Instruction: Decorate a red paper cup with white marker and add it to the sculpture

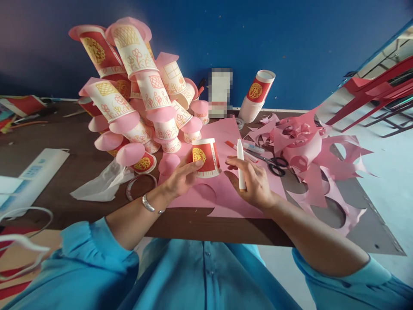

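Note:
My left hand is closed around a red and white paper cup with a gold emblem, held upside down with its wide rim low. Faint drawn marks run along the white band at that rim. In my right hand is a white marker pen, held upright a short way right of the cup and apart from it. Pink paper sheets lie under both hands. Just beyond my right hand are black-handled scissors and a few more pens.
Decorated cups with pink paper cones are piled at the left and back. A stack of plain cups stands by the blue wall. Pink paper scraps cover the right side. A roll of tape and a crumpled plastic bag lie left.

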`<state>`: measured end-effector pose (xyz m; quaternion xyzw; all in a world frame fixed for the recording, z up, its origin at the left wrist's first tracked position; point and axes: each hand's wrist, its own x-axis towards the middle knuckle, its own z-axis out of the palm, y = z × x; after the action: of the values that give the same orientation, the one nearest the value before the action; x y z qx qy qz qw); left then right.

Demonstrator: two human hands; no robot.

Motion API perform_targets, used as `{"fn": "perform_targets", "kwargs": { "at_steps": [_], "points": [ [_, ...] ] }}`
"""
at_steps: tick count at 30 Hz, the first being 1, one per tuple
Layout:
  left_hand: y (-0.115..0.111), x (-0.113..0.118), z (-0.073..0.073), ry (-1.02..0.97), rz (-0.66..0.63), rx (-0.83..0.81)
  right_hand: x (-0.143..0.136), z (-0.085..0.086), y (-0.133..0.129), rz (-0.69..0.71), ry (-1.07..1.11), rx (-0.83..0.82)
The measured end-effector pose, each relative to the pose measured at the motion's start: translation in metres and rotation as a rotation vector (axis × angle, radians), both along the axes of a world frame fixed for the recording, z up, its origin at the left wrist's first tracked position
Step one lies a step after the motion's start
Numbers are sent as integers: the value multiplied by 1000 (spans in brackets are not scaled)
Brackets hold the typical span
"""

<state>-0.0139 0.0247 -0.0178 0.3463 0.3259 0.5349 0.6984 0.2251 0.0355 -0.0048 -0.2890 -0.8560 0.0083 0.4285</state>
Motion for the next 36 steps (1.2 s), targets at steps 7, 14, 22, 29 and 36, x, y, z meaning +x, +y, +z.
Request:
{"fn": "perform_targets", "kwargs": {
  "at_steps": [7,14,22,29,36],
  "points": [
    [3,2,9,-42,-67,53,5,-19,17,-105,-81,-132],
    [4,-5,2,-106,-140,-17,4,-28,26,-139,-134,-110],
    [7,-2,8,-153,-223,44,5,-30,28,-91,-134,-82],
    [8,-5,8,-145,-168,20,8,-34,32,-72,-171,-80],
    [8,-6,7,-134,-180,-17,8,-41,33,-32,-181,-57]
  ]
}}
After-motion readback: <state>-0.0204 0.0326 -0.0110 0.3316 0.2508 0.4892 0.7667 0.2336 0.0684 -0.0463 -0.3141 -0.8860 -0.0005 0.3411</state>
